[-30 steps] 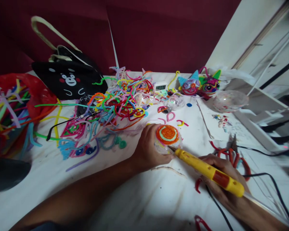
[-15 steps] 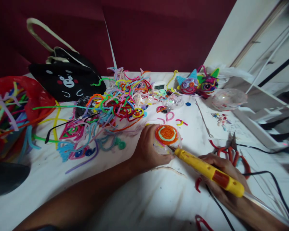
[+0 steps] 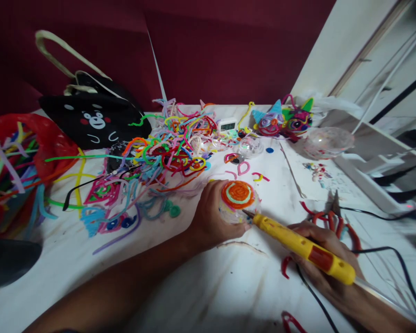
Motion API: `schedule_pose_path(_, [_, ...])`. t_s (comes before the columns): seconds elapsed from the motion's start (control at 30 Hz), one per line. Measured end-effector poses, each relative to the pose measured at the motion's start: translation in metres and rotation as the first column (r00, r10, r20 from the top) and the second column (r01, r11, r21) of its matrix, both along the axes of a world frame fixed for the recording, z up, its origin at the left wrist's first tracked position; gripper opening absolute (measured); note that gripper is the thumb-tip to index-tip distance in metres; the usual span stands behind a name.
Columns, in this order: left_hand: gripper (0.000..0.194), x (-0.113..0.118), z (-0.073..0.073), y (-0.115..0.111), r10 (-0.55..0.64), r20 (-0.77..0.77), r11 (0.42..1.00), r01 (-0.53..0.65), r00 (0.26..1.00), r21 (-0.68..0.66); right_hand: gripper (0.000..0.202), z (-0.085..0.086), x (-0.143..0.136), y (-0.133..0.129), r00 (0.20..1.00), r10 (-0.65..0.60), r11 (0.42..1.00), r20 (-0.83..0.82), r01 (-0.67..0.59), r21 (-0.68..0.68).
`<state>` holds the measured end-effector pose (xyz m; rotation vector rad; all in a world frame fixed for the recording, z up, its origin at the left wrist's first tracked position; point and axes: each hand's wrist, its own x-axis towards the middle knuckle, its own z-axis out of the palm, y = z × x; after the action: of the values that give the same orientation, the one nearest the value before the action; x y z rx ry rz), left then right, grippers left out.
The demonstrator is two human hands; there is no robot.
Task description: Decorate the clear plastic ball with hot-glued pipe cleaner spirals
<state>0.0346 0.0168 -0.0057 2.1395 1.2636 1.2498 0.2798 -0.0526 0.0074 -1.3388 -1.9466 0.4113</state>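
My left hand (image 3: 211,212) is wrapped around a clear plastic ball (image 3: 230,213). On top of the ball lies a coiled orange pipe cleaner disc (image 3: 238,194) with a pale green arc and a pinkish rim. In my right hand (image 3: 319,249) is a yellow hot glue gun (image 3: 294,243), its clear glue stick (image 3: 381,293) running out of the back. The nozzle points at the near side of the ball, close below the disc; whether it touches cannot be made out. Red-handled pliers (image 3: 334,215) lie beyond my right hand.
Tangled pipe cleaners (image 3: 173,148) cover the back left, near a black bag (image 3: 97,115) and a red plastic bag (image 3: 57,148). Behind stand a small timer (image 3: 228,125), two decorated figures (image 3: 284,119) and a clear bowl (image 3: 329,142). A black cable (image 3: 384,249) crosses the right side.
Both hands keep their hold and nearly the same pose. The glue gun nozzle sits slightly farther from the orange disc; the whole view has shifted a little.
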Motion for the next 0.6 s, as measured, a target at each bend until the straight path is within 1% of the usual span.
schedule_pose_path(0.23, [0.081,-0.0002,0.0012,-0.0007,-0.001,-0.015,1.000,0.002,1.000,0.007,0.021,-0.0004,-0.0022,-0.0009,0.998,-0.049,0.999,-0.045,0.048,-0.013])
schedule_pose_path(0.37, [0.083,0.0000,0.0009,-0.0007,0.000,-0.009,1.000,0.000,1.000,0.006,0.021,0.0011,-0.0017,-0.0008,1.000,-0.016,1.000,-0.013,0.016,-0.019])
schedule_pose_path(0.47, [0.083,0.0002,0.0003,-0.0008,-0.004,0.002,1.000,0.004,1.000,-0.003,0.023,0.0022,-0.0021,-0.0010,1.000,0.025,1.000,0.019,-0.025,-0.006])
schedule_pose_path(0.6, [0.081,0.0012,-0.0006,-0.0010,-0.010,0.016,1.000,0.010,1.000,-0.014,0.023,0.0028,-0.0040,-0.0011,0.999,0.037,0.999,0.036,-0.038,0.029])
